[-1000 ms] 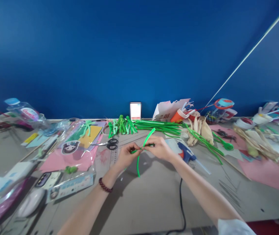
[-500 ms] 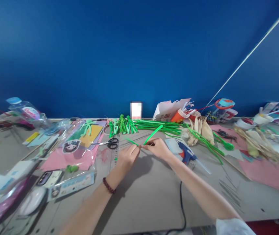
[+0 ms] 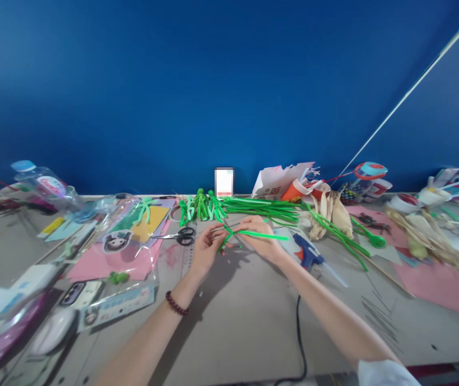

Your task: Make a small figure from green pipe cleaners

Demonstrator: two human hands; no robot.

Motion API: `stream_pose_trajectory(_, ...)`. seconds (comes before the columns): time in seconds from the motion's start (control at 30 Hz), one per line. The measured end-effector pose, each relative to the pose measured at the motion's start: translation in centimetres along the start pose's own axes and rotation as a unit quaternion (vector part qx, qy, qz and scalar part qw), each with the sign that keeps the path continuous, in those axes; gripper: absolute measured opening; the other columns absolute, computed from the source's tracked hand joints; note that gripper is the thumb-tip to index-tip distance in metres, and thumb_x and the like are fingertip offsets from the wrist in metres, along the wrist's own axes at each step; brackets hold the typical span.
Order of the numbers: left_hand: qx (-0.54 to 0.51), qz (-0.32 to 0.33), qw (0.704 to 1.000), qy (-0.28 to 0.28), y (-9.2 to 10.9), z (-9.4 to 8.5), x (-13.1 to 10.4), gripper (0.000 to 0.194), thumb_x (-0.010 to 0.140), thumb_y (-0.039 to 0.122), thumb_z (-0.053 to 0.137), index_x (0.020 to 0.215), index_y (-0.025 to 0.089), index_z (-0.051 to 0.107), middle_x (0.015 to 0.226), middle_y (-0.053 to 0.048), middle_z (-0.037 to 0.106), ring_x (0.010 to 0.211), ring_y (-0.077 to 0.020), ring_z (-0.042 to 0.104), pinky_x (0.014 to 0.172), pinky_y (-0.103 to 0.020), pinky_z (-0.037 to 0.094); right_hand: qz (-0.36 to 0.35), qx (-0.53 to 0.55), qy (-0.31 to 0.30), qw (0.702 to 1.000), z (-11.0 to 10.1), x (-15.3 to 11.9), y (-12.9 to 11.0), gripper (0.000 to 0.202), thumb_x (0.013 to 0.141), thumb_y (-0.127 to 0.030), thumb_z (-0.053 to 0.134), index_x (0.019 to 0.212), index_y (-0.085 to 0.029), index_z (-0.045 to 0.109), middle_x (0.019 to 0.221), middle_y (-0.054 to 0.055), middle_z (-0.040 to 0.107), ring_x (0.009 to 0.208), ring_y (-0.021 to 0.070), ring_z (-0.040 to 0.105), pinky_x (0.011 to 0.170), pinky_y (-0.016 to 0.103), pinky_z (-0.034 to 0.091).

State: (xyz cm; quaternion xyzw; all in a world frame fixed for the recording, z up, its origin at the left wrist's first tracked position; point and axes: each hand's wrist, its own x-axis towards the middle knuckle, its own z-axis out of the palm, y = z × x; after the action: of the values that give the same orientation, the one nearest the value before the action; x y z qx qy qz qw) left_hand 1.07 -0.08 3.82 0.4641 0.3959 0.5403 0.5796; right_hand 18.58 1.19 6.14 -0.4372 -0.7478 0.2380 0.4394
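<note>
Between my hands is a green pipe cleaner (image 3: 267,235), crossed or twisted near its middle, with one long end lying over my right hand toward the right. My left hand (image 3: 208,244) pinches its left part, where short green ends stick out. My right hand (image 3: 259,238) has its fingers closed at the crossing; the exact fingertip contact is partly hidden. Both hands are above the grey table (image 3: 233,332). Just behind them stand twisted green pipe cleaner figures (image 3: 200,205) and a bundle of straight green pipe cleaners (image 3: 261,208).
Left of my hands lie black-handled scissors (image 3: 184,236), a clear ruler (image 3: 188,260) and a plastic bag of coloured paper (image 3: 133,252). At right are a blue glue gun (image 3: 310,253) with a black cord (image 3: 301,338), dried husks (image 3: 340,214) and orange cups (image 3: 294,190).
The pipe cleaner's long end has swung from pointing up and away to lying rightward across my right hand. My left fingers have lifted and opened out somewhat around the crossing.
</note>
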Motion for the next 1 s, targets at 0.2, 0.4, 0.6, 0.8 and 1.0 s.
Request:
stream_pose_trajectory(0.2, 0.118, 0.048, 0.992, 0.014, -0.6, -0.2, 0.1, 0.027, 0.067, 0.036, 0.071, 0.087, 0.017, 0.069, 0.072, -0.002, 0.063, 0.061, -0.0117, 0.055, 0.056, -0.024, 0.043, -0.064, 0.028, -0.028, 0.997, -0.6, 0.1, -0.4, 0.012, 0.08, -0.023, 0.058, 0.083, -0.022, 0.07, 0.083, 0.006, 0.068, 0.093, 0.0222, 0.056, 0.085, 0.038, 0.047)
stream_pose_trajectory(0.4, 0.292, 0.191, 0.937, 0.005, -0.1, -0.6, -0.1, 0.019, 0.069, 0.032, 0.071, 0.085, 0.023, 0.072, 0.094, -0.005, 0.064, 0.096, -0.021, 0.056, 0.088, -0.036, 0.041, -0.04, 0.075, -0.061, 0.995, -0.3, -0.1, -0.1, 0.011, 0.081, -0.021, 0.058, 0.081, -0.022, 0.069, 0.089, 0.006, 0.066, 0.104, 0.0217, 0.053, 0.089, 0.039, 0.045)
stream_pose_trajectory(0.6, 0.144, 0.054, 0.986, -0.058, -0.4, -0.1, -0.1, 0.023, 0.07, 0.036, 0.069, 0.081, 0.017, 0.069, 0.072, -0.003, 0.066, 0.064, -0.0145, 0.056, 0.061, -0.027, 0.045, -0.021, 0.062, -0.044, 0.997, -0.1, -0.2, -0.9, 0.01, 0.078, -0.018, 0.059, 0.079, -0.022, 0.068, 0.096, 0.006, 0.061, 0.097, 0.0204, 0.055, 0.09, 0.038, 0.043)
stream_pose_trajectory(0.8, 0.075, 0.001, 0.997, -0.033, -0.1, 0.4, -0.4, 0.026, 0.062, 0.036, 0.075, 0.074, 0.015, 0.067, 0.058, 0.0, 0.059, 0.05, -0.0088, 0.047, 0.044, -0.019, 0.033, 0.104, 0.179, -0.061, 0.976, 0.6, -0.5, -1.2, 0.018, 0.077, -0.029, 0.059, 0.09, -0.018, 0.064, 0.085, 0.005, 0.065, 0.077, 0.017, 0.06, 0.072, 0.03, 0.048)
stream_pose_trajectory(1.0, 0.082, -0.028, 0.994, -0.062, 0.5, 0.3, -0.7, 0.029, 0.068, 0.043, 0.069, 0.071, 0.014, 0.066, 0.047, 0.004, 0.046, 0.04, -0.0052, 0.035, 0.038, -0.019, 0.027, 0.17, 0.26, -0.048, 0.949, 1.0, -0.4, -1.0, 0.019, 0.074, -0.032, 0.062, 0.083, -0.016, 0.064, 0.072, 0.002, 0.064, 0.067, 0.0136, 0.059, 0.065, 0.026, 0.045)
